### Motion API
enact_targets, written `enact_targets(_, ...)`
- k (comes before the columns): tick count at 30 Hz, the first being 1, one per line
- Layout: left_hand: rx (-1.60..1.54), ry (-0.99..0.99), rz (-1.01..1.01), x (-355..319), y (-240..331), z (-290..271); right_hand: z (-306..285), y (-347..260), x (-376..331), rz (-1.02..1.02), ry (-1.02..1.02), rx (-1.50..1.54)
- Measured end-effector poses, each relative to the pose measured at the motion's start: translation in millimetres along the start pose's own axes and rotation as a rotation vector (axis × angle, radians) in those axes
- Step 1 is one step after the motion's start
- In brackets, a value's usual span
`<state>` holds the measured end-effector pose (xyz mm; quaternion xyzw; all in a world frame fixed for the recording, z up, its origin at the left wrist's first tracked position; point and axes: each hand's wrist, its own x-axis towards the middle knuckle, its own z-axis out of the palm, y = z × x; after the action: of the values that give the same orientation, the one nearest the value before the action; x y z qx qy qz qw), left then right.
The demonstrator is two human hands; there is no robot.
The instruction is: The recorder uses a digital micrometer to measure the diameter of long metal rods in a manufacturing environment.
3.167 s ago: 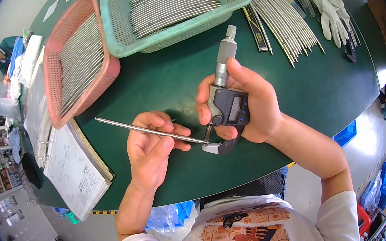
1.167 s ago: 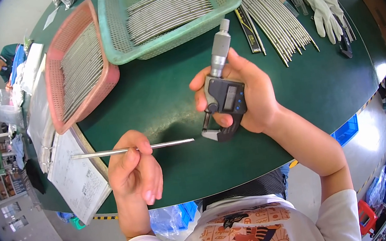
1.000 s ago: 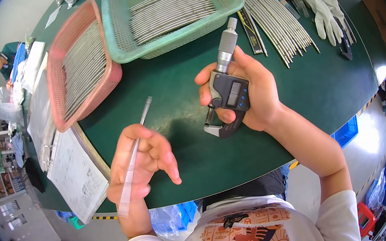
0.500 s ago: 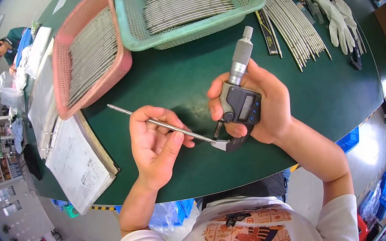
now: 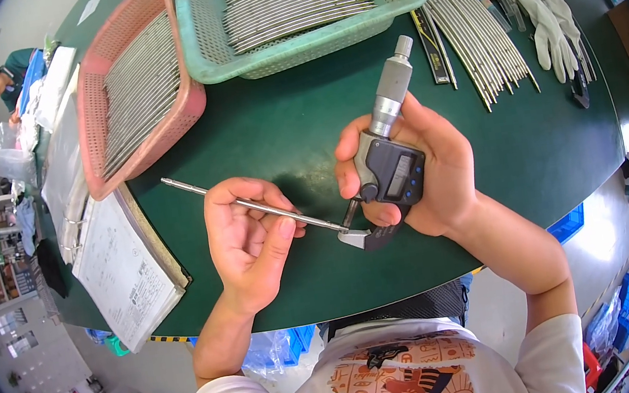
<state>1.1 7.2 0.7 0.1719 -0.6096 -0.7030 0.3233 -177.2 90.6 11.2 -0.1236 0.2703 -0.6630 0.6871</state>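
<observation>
- One large green table [image 5: 305, 123] with a curved edge fills most of the frame.
- Green basket [image 5: 327, 44], at the top centre, with many thin metal rods lying side by side in it.
- Pink basket [image 5: 172, 139], upper left, tilted in the view and also filled with metal rods.
- Ring binder [image 5: 129, 286], left of centre, with printed pages facing up, just below the pink basket.
- Row of loose rods [image 5: 480, 42] on the table, upper right, fanned slightly, just beside a narrow black strip [image 5: 432, 44].
- Right hand [image 5: 441, 169], right of centre, its fingers wrapped around a micrometer, the thumb up beside the barrel and fingertips curled onto the left side.
- Left hand [image 5: 242, 245], left of centre, pinching a single rod between thumb and fingers, the other fingers loosely bent.
- White gloves [image 5: 542, 35], far upper right, lying near the loose rods.
- Micrometer [image 5: 389, 167], in the centre-right, barrel pointing up, its curved end low.
- Single rod [image 5: 309, 219], mid-frame, slanting down rightward to the micrometer's gap; whether both faces touch it, I cannot tell.
</observation>
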Motion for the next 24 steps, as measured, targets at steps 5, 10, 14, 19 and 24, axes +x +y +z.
enact_targets(5, 0.03, -0.013, 0.009, -0.5, -0.5, 0.4, 1.9, 0.1, 0.3, 0.019, 0.009, -0.011)
enact_targets(10, 0.033, -0.01, -0.002, -0.7, -0.2, 0.7, 2.2, -0.2, 0.5, 0.026, 0.027, -0.003)
enact_targets(14, 0.017, -0.027, -0.006, -0.8, -1.3, 1.0, 1.1, -0.4, -0.2, 0.01, 0.029, -0.059)
enact_targets(19, -0.013, -0.011, -0.043, -1.6, -0.6, 4.3, 0.5, 0.8, 1.3, 0.019, 0.067, -0.112)
enact_targets(24, -0.002, 0.057, -0.074, -3.1, 0.4, 10.9, 2.1, 1.8, 1.7, 0.01, 0.044, -0.123)
